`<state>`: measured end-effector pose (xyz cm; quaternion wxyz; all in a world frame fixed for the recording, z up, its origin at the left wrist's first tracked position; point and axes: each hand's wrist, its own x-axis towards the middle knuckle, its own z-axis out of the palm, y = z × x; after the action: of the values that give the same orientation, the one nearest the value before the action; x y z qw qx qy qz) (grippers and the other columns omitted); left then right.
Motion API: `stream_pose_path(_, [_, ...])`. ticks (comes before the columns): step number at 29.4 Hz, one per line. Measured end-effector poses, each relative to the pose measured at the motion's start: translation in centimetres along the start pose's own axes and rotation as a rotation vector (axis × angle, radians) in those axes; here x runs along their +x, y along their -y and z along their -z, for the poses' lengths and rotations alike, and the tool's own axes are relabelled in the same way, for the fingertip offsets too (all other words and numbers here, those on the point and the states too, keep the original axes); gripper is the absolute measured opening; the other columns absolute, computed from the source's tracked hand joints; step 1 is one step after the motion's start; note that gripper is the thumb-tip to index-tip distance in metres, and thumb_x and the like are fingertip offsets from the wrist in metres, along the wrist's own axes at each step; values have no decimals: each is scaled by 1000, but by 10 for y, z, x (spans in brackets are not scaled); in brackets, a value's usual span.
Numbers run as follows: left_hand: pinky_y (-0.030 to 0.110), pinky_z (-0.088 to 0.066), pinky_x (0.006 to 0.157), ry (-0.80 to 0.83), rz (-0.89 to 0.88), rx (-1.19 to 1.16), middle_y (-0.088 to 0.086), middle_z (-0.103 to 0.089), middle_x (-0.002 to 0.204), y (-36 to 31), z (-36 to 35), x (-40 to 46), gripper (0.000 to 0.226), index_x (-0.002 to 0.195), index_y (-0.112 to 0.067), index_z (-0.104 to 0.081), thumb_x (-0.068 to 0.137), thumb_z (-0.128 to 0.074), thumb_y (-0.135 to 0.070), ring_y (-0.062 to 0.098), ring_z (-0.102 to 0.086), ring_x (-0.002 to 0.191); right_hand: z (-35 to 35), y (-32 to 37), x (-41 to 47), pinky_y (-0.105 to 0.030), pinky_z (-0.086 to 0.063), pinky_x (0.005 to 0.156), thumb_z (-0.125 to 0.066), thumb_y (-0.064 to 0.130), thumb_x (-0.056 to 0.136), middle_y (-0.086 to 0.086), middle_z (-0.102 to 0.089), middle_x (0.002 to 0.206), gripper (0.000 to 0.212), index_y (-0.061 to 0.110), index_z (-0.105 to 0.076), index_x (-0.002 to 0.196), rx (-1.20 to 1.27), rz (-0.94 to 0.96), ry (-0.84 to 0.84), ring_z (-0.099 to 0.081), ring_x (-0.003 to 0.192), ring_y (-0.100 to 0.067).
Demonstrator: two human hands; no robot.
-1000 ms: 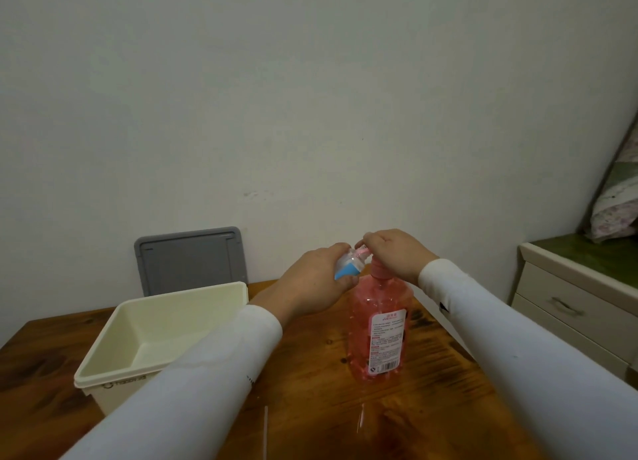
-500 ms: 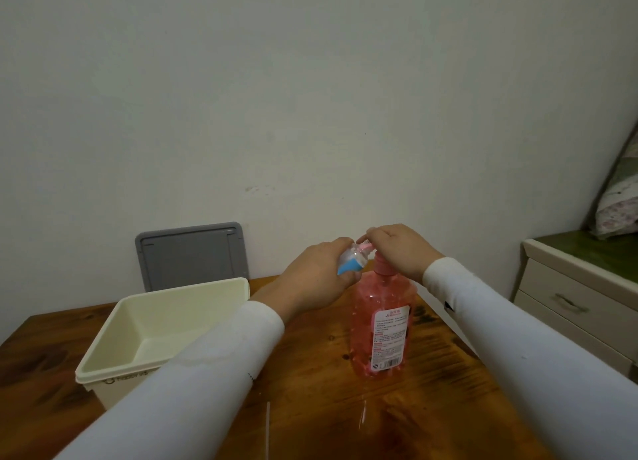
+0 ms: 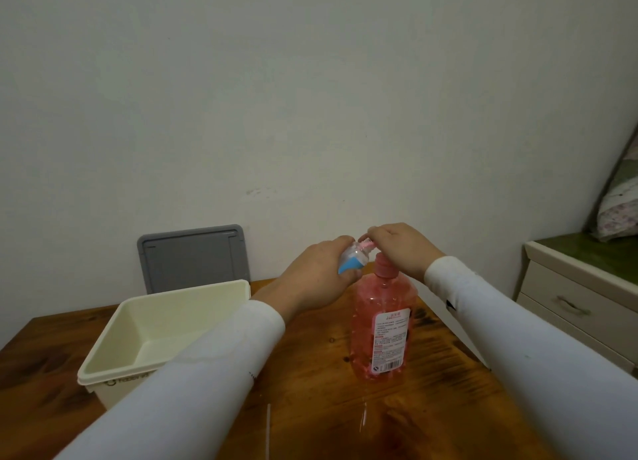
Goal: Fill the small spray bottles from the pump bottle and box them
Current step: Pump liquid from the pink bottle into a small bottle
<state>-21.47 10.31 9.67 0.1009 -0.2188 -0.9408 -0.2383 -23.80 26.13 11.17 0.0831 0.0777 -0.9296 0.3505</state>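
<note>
Bare wall rises behind the wooden table (image 3: 310,408). Over the last second little has shifted: the small spray bottle (image 3: 350,261) stays tilted at the pump spout, so filling is likely mid-stroke. It is clear with a blue band. The left hand (image 3: 321,276) grips it; the right hand (image 3: 402,249) curls over the pump head of the pump bottle (image 3: 381,325), mid-table. A cream box (image 3: 165,328) waits near the left edge.
</note>
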Motion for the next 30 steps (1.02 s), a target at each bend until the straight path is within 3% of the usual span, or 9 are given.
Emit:
stream_pose_path(2, [28,-40,90,20,11,4,3,-53,135,2,-2,-1,56,143,-22,-36,93,-56,-37,21,-52,114,-3,-5,0,-26,-41,58,-34,17,99,-12,-57,85,35,2,-65,108,16,-34,34,-52,76,-26])
stream_pose_path(4, [29,-41,89,29,13,2,4,-54,132,3,-3,0,54,141,-22,-37,93,-57,-37,21,-53,111,-4,-6,0,-24,-40,56,-35,15,98,-12,-56,84,33,5,-64,106,4,-43,52,-51,75,-26])
stream_pose_path(10, [26,-40,86,2,-7,8,4,-54,132,-1,3,1,54,141,-22,-36,94,-56,-36,20,-53,111,4,3,0,-38,-46,84,-31,24,99,-14,-65,102,41,5,-66,103,-12,25,-17,-58,95,-29])
stream_pose_path(14, [25,-40,85,-13,-21,0,3,-54,132,-3,3,0,53,141,-22,-36,94,-56,-36,19,-53,109,4,4,-1,-42,-47,88,-32,22,98,-15,-66,104,40,6,-68,104,9,44,-51,-59,95,-28])
stream_pose_path(18, [29,-42,89,-1,-2,-1,4,-54,133,3,-3,0,54,141,-22,-37,93,-57,-37,21,-53,111,-2,-2,-1,-33,-44,68,-36,16,97,-17,-62,91,34,2,-66,107,1,-5,2,-54,78,-27])
stream_pose_path(21, [30,-43,88,31,1,8,4,-56,130,4,-3,0,52,140,-22,-39,93,-57,-37,21,-54,109,-4,-5,1,-31,-40,63,-38,13,97,-14,-56,85,30,2,-63,108,-54,-40,56,-50,77,-25])
stream_pose_path(27, [25,-40,86,-10,-14,-5,3,-54,132,-1,2,1,53,141,-22,-36,94,-56,-37,19,-53,109,4,3,3,-40,-47,85,-32,24,98,-16,-66,103,41,4,-67,103,-19,9,-20,-59,94,-30])
stream_pose_path(30, [24,-40,82,-18,-29,-11,3,-55,130,-2,3,1,51,139,-23,-38,94,-57,-37,19,-54,107,5,3,5,-42,-48,85,-33,22,98,-18,-66,105,39,3,-66,102,-55,11,-15,-58,87,-28])
